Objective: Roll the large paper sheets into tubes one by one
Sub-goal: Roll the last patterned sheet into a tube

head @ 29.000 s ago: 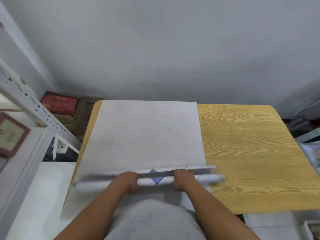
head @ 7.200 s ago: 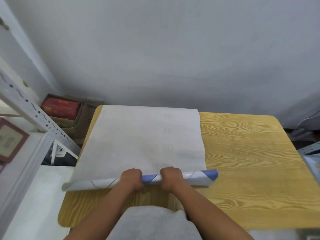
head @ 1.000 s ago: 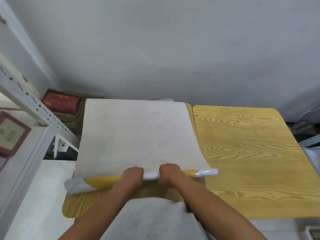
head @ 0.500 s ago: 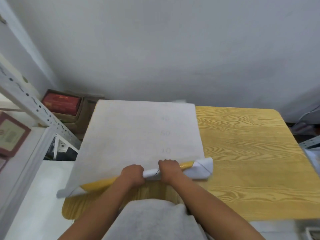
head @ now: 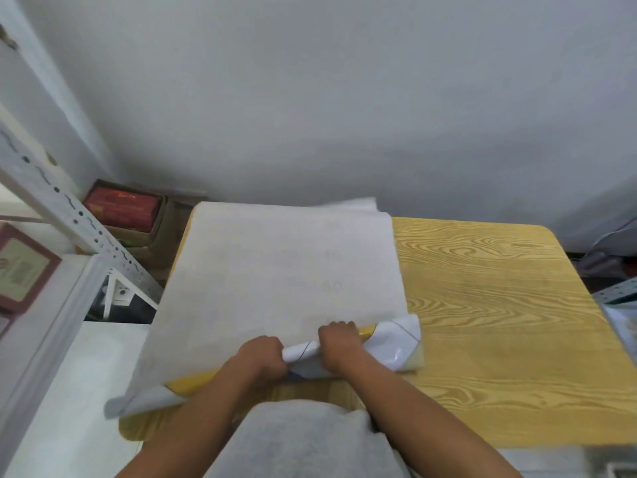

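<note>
Curling both hands (head: 300,350) round apparently half-rolled paper (head: 286,277).

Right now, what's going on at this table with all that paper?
A person is rolling up a large paper sheet on a wooden table. Both hands, the left hand and the right hand, grip the rolled near edge close together. Only that near edge is curled into a loose roll; most of the sheet lies flat, reaching the table's far edge. The roll's right end looks flattened and loose.
</note>
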